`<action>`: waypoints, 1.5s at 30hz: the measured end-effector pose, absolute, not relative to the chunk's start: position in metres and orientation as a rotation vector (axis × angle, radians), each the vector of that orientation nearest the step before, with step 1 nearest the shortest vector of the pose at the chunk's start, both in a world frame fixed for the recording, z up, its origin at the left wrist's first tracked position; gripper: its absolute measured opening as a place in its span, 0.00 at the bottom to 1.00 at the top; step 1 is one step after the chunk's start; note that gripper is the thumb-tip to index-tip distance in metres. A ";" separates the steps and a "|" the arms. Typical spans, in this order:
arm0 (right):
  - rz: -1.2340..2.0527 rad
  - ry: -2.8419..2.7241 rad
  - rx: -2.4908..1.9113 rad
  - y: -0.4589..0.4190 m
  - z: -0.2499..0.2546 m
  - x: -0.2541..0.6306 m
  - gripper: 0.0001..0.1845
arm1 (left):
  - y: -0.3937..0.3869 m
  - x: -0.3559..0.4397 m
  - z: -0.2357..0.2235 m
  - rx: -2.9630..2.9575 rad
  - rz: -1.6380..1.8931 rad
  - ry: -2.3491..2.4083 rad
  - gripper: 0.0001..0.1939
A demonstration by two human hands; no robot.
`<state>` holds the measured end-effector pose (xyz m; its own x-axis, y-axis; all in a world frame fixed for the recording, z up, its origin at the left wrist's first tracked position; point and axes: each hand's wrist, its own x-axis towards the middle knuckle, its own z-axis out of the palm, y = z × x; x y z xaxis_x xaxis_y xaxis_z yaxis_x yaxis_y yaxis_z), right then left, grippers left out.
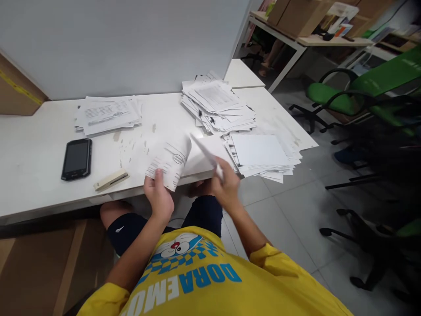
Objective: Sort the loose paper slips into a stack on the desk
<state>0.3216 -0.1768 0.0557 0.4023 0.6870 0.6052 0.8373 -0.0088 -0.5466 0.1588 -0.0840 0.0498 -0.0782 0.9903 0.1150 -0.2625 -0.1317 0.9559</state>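
Note:
My left hand point(158, 199) is closed on the lower edge of a printed paper sheet point(171, 164), thumb on top. The sheet curls upward over the table's front edge and carries a dark oval mark. My right hand point(226, 186) is closed on another paper point(205, 151), seen nearly edge-on and slightly blurred. To the right of that hand lies a stack of papers point(259, 151), plain white on top, hanging partly over the edge. Behind my hands stands a taller, uneven pile of printed papers point(217, 98). A cream stapler point(111, 180) lies left of my left hand.
A black handheld device point(77, 159) and another pile of printed papers point(108, 115) lie on the left of the white table point(33, 158). A grey partition point(125, 44) rises behind. Cardboard boxes point(42, 267) stand at lower left; green chairs point(342, 96) are on the right.

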 end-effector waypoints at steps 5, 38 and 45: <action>-0.048 -1.870 -1.506 -0.149 0.076 0.251 0.27 | -0.073 0.138 0.032 0.736 1.306 0.854 0.23; 1.001 -0.513 -1.661 -0.171 -0.025 0.301 0.31 | -0.087 0.060 -0.003 1.067 0.890 1.332 0.24; 0.898 -0.354 -1.511 -0.160 -0.027 0.302 0.20 | -0.079 0.062 -0.012 1.087 0.776 1.273 0.19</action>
<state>0.3016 -0.1598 -0.0274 0.6465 0.6914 -0.3224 -0.2855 -0.1727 -0.9427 0.0618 -0.0790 -0.0117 0.1705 0.9213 -0.3494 0.1121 0.3341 0.9358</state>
